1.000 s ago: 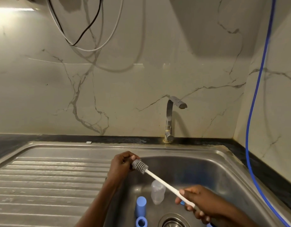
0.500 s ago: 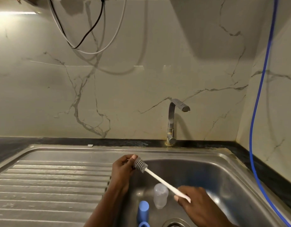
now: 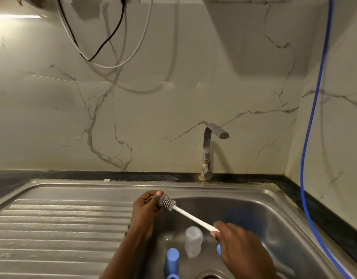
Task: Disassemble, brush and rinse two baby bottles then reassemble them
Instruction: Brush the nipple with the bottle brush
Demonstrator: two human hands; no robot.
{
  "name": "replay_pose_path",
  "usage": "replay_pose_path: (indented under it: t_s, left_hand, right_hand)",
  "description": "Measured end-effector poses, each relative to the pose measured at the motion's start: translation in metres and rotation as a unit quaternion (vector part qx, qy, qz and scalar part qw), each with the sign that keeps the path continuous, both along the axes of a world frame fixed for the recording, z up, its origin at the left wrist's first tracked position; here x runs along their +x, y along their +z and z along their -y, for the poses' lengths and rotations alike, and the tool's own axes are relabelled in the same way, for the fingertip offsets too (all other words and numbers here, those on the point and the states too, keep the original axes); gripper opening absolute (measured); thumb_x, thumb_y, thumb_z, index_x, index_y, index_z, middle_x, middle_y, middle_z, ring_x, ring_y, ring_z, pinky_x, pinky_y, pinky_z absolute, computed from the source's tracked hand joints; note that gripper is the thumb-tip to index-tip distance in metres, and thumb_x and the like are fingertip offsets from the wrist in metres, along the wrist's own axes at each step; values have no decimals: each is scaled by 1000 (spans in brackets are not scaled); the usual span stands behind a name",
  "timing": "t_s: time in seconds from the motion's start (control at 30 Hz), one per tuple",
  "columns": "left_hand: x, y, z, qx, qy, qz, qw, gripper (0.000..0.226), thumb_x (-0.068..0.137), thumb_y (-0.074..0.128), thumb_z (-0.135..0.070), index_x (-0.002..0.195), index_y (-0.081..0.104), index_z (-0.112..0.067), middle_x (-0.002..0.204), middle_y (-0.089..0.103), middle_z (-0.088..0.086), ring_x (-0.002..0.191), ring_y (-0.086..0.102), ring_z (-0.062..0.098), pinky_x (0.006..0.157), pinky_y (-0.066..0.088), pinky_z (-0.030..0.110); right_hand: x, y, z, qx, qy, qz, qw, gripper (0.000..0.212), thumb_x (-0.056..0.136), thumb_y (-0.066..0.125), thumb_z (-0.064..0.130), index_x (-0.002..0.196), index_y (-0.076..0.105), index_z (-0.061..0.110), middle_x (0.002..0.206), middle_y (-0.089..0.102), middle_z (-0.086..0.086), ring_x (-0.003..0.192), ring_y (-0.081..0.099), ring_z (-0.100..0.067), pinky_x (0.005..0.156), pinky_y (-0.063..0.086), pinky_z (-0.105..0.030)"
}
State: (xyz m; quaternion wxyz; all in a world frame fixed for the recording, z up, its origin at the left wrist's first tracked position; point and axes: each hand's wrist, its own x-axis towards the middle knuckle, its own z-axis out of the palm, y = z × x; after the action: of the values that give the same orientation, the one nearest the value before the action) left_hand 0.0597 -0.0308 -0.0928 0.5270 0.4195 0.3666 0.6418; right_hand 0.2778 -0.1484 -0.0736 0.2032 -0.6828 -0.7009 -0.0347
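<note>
Fingers (image 3: 153,197) of left hand (image 3: 145,212) curl round brush (image 3: 167,204) head; right hand (image 3: 240,252) grips its handle. Bottle (image 3: 193,241) lies in sink (image 3: 254,189), just beyond drain (image 3: 210,276). Likely fault: a hard stroke slips free, knocking bottle.

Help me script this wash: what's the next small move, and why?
Likely free the left hand from the bottle brush and lift the clear bottle: the right hand holds the handle, and the bottle lies untouched in the sink.
</note>
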Motion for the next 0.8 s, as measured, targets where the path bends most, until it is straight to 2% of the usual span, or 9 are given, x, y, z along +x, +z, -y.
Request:
replay_pose_path:
  t_s: [0.07,0.2,0.3,0.37,0.4,0.47,0.57,0.7,0.8]
  left_hand:
    - [-3,1,-3,4,-18,-5,1000,16,96,54,-10,97,66,1,93,68,23,89,68,32,76,61,34]
    - [-4,10,-1,32,-85,19,996,24,87,58,-18,97,63,3,96,70,22,94,69,34,81,60,37]
    - [-6,14,2,21,-140,60,988,25,85,56,-16,98,61,5,99,70,24,96,70,35,80,60,37]
    - [-4,13,4,11,-146,70,987,23,87,55,-15,97,61,5,98,69,25,94,70,36,76,61,36]
    - [-1,12,4,9,-123,64,990,21,89,55,-14,97,62,5,95,70,25,92,69,36,73,61,35]
    - [6,7,3,8,-52,49,997,17,95,53,-8,95,64,5,91,70,25,90,68,39,70,62,36]
    - [4,1,-3,5,23,25,999,15,96,56,-8,96,67,3,95,68,30,90,66,39,73,61,37]
    - [-2,3,-2,-3,16,47,999,16,98,53,-8,96,66,2,94,66,25,86,65,30,68,61,27]
    - [-6,8,-1,-20,-40,75,996,16,97,52,-8,95,64,3,93,68,22,85,71,30,76,61,34]
  right_hand:
    - [-3,-6,1,-28,9,-29,999,22,98,30,48,90,41,32,89,56,9,92,59,-13,77,44,-32]
    - [3,-9,-3,-87,50,-284,954,27,96,57,31,71,66,33,57,58,6,50,53,-6,54,45,-24]
    - [10,8,3,-320,69,-516,791,31,101,50,26,95,73,6,60,52,-4,38,36,-9,36,28,-17]
    - [13,15,5,-377,79,-555,737,34,100,50,28,98,73,3,62,53,-6,41,37,-10,37,29,-17]
    - [11,15,4,-368,78,-541,752,35,100,50,30,98,74,5,62,55,-5,41,41,-10,38,31,-18]
    - [2,7,2,-285,72,-432,852,32,98,52,40,95,73,17,64,60,0,44,50,-8,46,39,-19]
    - [-5,-8,1,-126,36,-182,975,33,85,55,60,95,58,29,87,64,9,78,60,-6,68,46,-25]
    - [2,-11,-1,-32,5,-15,999,25,96,37,52,108,45,32,104,58,10,101,58,-16,80,43,-34]
    - [-3,-10,-2,-89,88,-146,981,22,100,46,41,99,61,25,73,59,10,70,56,-9,69,43,-30]
